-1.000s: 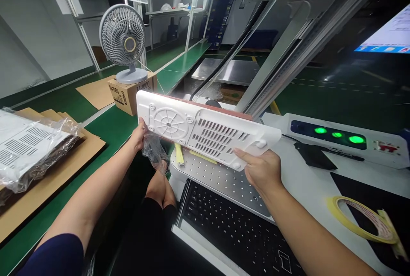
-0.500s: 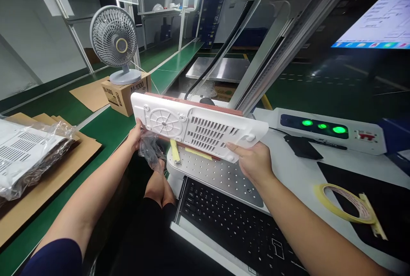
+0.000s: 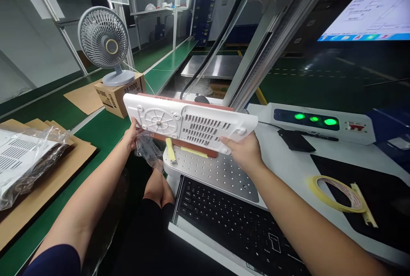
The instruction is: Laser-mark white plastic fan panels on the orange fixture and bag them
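A white plastic panel (image 3: 179, 119) with a round ribbed spot and a slotted vent is tilted up in front of me. My left hand (image 3: 132, 134) grips its left end, and my right hand (image 3: 246, 150) holds the right end, thumb on the face. Crumpled clear plastic film (image 3: 147, 150) hangs below the left end. Behind and under the panel shows a reddish-brown fixture (image 3: 205, 151) on a perforated metal plate (image 3: 221, 171). A strip of yellow tape (image 3: 171, 151) sticks out near the panel's lower edge. Whether the panel touches the fixture I cannot tell.
Below the plate is a black keyboard (image 3: 224, 220). On the right lie a yellow tape roll (image 3: 339, 193) and a control box (image 3: 320, 122) with green lights. A fan (image 3: 104, 41) stands on a carton (image 3: 120, 94); at left, bagged white panels (image 3: 22, 161) rest on cardboard (image 3: 73, 156).
The view has shifted slightly, so the whole scene sits a little further left. Both hands keep their hold on the panel, whose pose is nearly the same.
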A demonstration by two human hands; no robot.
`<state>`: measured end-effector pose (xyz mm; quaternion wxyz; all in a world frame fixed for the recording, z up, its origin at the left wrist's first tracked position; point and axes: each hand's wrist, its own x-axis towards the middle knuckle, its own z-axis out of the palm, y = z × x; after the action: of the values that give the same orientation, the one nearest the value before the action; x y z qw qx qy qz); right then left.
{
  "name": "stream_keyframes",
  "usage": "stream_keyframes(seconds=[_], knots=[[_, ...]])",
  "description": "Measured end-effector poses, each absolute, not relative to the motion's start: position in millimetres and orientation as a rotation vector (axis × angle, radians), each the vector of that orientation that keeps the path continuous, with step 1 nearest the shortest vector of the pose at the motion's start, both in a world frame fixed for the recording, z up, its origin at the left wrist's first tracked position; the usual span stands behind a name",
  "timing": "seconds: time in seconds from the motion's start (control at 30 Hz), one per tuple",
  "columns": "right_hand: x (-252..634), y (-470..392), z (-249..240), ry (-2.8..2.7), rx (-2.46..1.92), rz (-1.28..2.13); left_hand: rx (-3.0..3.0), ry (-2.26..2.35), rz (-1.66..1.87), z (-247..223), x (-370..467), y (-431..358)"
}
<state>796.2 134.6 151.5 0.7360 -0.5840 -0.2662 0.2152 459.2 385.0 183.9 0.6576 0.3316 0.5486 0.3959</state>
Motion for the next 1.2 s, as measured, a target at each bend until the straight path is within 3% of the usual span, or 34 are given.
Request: stream_keyframes(seconds=[0.3,0.63,0.93,1.2], knots=[[810.0,128.8,150.3,-0.797,-1.418,0.594,0.936,1.336,0.839,180.3,440.1,392.2],[810.2,117.4,152.3,-0.82,-1.512,0.5,1.777,1.614,0.805,143.7,401.2,368.7],[793.0,93.0,129.7,-0.808,-1.512,0.433,2.046,1.698,0.395,70.4,332.0,269.5],[737.2,46.2,112.6,-0.793,-1.481,0.121,2.013,1.563,-0.051,-4.6,300.6,149.1]])
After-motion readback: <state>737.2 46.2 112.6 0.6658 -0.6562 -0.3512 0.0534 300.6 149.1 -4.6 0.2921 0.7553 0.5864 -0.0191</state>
